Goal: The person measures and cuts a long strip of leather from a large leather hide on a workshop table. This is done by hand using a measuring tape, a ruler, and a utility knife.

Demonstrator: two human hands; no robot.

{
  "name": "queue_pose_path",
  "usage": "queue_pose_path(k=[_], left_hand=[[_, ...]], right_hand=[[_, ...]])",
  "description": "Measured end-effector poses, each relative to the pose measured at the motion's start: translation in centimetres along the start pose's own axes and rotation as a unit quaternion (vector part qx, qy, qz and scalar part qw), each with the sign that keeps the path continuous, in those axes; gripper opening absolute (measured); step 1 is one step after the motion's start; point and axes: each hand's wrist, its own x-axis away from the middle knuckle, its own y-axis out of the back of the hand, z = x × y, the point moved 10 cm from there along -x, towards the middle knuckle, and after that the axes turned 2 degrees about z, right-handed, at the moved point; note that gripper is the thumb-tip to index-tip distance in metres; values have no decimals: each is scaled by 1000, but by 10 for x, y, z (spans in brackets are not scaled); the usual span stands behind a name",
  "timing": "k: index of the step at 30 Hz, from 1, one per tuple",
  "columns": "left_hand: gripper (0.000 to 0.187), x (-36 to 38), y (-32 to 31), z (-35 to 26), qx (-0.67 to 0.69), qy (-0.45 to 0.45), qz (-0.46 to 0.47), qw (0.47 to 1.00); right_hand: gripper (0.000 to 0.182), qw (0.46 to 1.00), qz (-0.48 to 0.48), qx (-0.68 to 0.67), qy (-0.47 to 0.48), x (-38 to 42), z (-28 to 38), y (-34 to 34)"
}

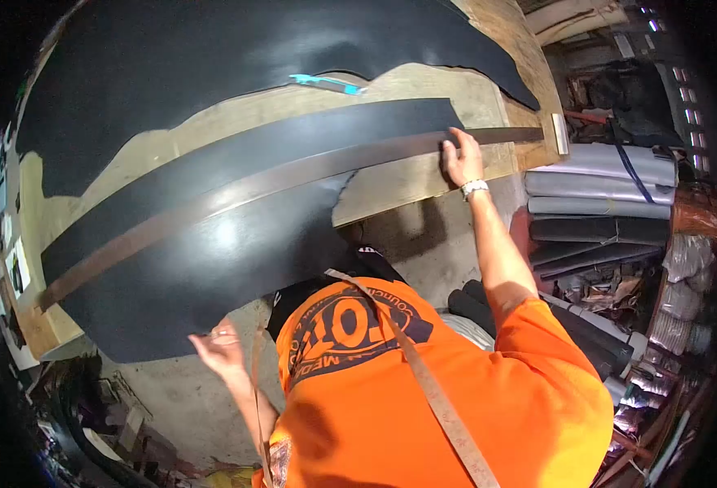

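A long dark metal straightedge (293, 165) lies across a black leather sheet (253, 232), looking curved through the lens. My right hand (462, 159) grips it near its right end, with the fingertips over its far edge. Part of the sheet hangs past the near side of the table. At that lower edge is my left hand (218, 348), palm turned up and thumb stretched out, its fingertips right at the leather.
A larger black hide (212, 57) covers the far part of the wooden table (411, 175). Beside it lies a turquoise cutter-like tool (326, 83). Grey and black rolls (603, 183) are stacked at the right. A tape measure (432, 378) hangs over the orange shirt.
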Motion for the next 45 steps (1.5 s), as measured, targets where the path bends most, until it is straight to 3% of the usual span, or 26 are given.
queue_pose_path(k=[1,2,3,6,8,9,11,16,25,32,45], left_hand=[[52,7,-13,43,-93,6,-11,996],[47,7,-46,85,-21,-49,-72,996],[46,2,-81,121,-37,-37,-69,996],[44,-15,-144,201,-109,-38,-103,988],[47,-19,-132,218,-133,-43,-194,971],[47,-22,-136,227,-160,-44,-194,967],[52,-22,-139,236,-202,-88,-240,945],[48,-31,-123,234,-183,-121,-234,947],[52,-28,-142,229,-205,-164,-275,925],[54,-31,-129,225,-209,-155,-260,930],[56,-30,-122,224,-209,-127,-270,931]], right_hand=[[37,1000,4,18,-6,-2,-38,3],[42,999,29,14,-27,-5,-76,-1],[48,998,45,25,-25,-9,-101,-2],[58,995,78,49,33,-25,-123,-3],[63,992,96,42,66,-31,-113,7],[63,990,111,32,77,-35,-116,9],[61,984,143,20,101,-40,-122,12],[63,969,207,7,132,-55,-127,5],[49,965,181,-29,188,-57,-117,19],[54,965,154,-42,208,-49,-111,32],[56,963,194,-38,184,-53,-116,23]])
